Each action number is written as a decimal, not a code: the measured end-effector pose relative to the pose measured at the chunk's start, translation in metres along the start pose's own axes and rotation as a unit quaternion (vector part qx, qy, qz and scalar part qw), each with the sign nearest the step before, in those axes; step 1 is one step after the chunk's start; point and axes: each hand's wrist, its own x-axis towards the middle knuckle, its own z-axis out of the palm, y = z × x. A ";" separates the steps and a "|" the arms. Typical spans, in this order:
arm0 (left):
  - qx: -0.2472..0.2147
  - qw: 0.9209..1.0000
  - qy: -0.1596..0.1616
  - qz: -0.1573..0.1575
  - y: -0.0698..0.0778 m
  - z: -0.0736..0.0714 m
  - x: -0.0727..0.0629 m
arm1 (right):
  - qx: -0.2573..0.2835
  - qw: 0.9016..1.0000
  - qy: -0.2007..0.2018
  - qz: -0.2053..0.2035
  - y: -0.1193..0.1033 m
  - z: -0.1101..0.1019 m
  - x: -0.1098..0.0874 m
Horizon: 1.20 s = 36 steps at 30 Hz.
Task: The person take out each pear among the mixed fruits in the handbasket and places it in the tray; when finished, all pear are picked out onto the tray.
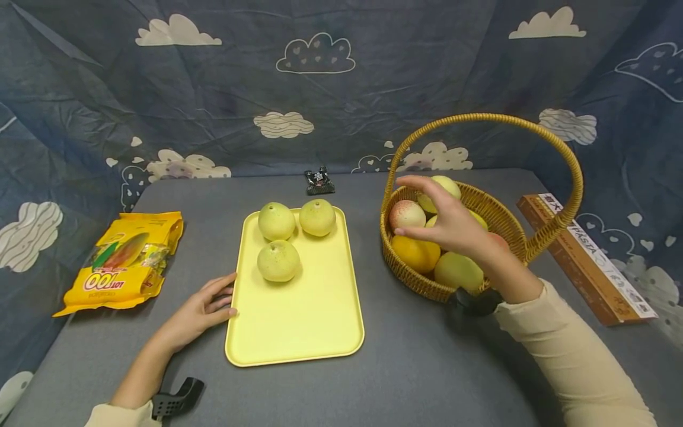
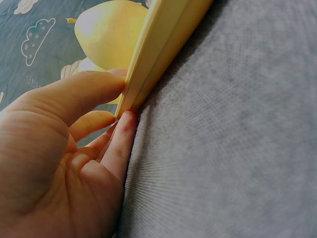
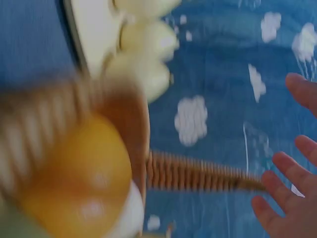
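Woven tan wicker forms the round, arch-handled basket (image 1: 408,281), which stands to the right of a yellow rectangular tray with rounded corners (image 1: 315,308), a gap of grey tabletop (image 1: 373,332) between them. The right hand (image 1: 448,218) is by far the nearer to the basket and hangs over its mouth, thumb and fingers spread well apart with nothing between them; the right wrist view shows the fingertips separate from one another and free of the fruit.

From those fingers the basket's fruit lies below. A round pinkish-white fruit (image 1: 407,215) shows in the opening between thumb and index, while a smooth orange-yellow fruit (image 1: 411,252) sits just nearer the person, below the thumb. The pinkish-white one looks nearly round, so no long axis is plain.

The left hand (image 1: 198,315) is beside the tray, its thumb and fingertips touching the left rim, thumb and index parted. The tray's long axis runs away from the person, and three round pale-green fruits (image 1: 278,261) sit together towards its far end.
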 end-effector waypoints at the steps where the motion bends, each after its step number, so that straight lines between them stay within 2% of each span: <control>1: 0.000 1.000 0.000 0.000 0.000 0.000 0.000 | -0.001 1.000 -0.002 0.013 0.004 -0.005 0.001; 6: -0.008 1.000 -0.002 0.009 0.000 0.000 0.001 | 0.006 0.997 -0.013 0.080 0.024 -0.026 0.007; 10: -0.016 1.000 -0.006 0.015 0.000 0.001 0.002 | 0.019 0.994 -0.014 0.109 0.040 -0.033 0.010; 15: -0.015 1.000 -0.004 0.007 -0.002 0.001 0.002 | 0.025 0.992 -0.016 0.123 0.056 -0.034 0.010; 21: -0.015 1.000 -0.003 0.007 0.000 0.001 0.001 | 0.031 0.989 -0.027 0.143 0.061 -0.033 0.010; 28: -0.020 1.000 -0.006 0.011 0.000 0.001 0.001 | 0.025 0.989 -0.034 0.141 0.083 -0.027 0.010; 36: -0.009 1.000 -0.001 0.005 -0.002 0.000 0.000 | 0.018 0.983 -0.040 0.176 0.093 -0.022 0.009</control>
